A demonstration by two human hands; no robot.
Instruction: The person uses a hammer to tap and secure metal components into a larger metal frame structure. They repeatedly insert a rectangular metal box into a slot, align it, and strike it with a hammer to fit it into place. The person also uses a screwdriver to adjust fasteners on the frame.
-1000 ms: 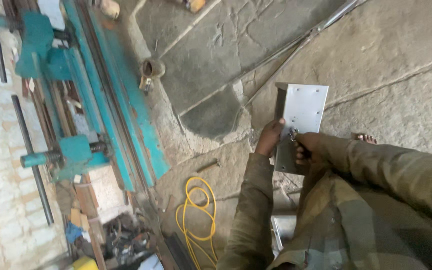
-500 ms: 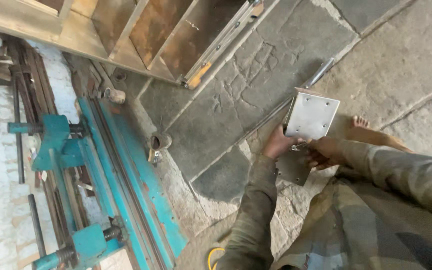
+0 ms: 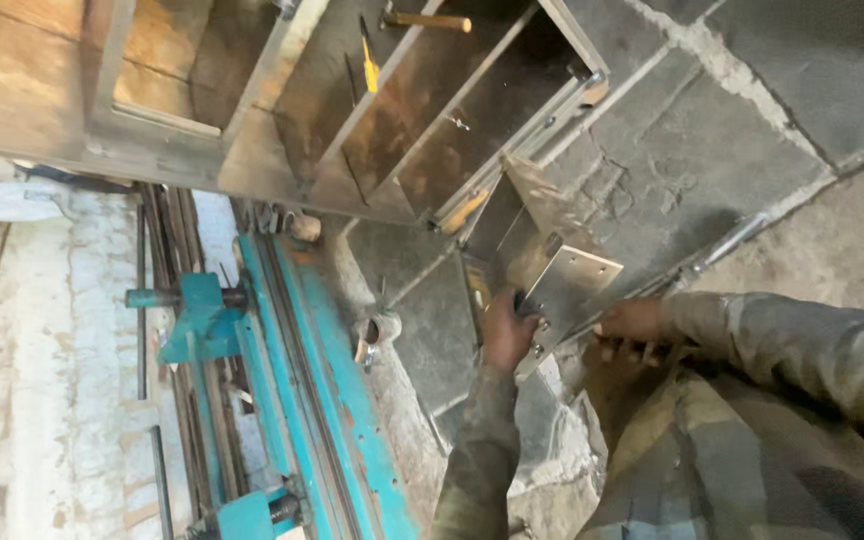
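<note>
Holding a flat grey rectangular metal plate (image 3: 567, 290) from two sides, the person stands over a cracked stone floor (image 3: 712, 150). From the head view, the left hand (image 3: 507, 330) has its grip pressed around the plate's lower left edge, and the right hand (image 3: 632, 325) closes on the lower right edge. The plate is tilted, just below a long rusty metal frame with open compartments (image 3: 352, 110). A yellow-handled tool (image 3: 370, 70) lies inside that frame. A turquoise metal machine bed (image 3: 302, 380) runs along the left, beside a whitewashed brick wall (image 3: 42, 370).
</note>
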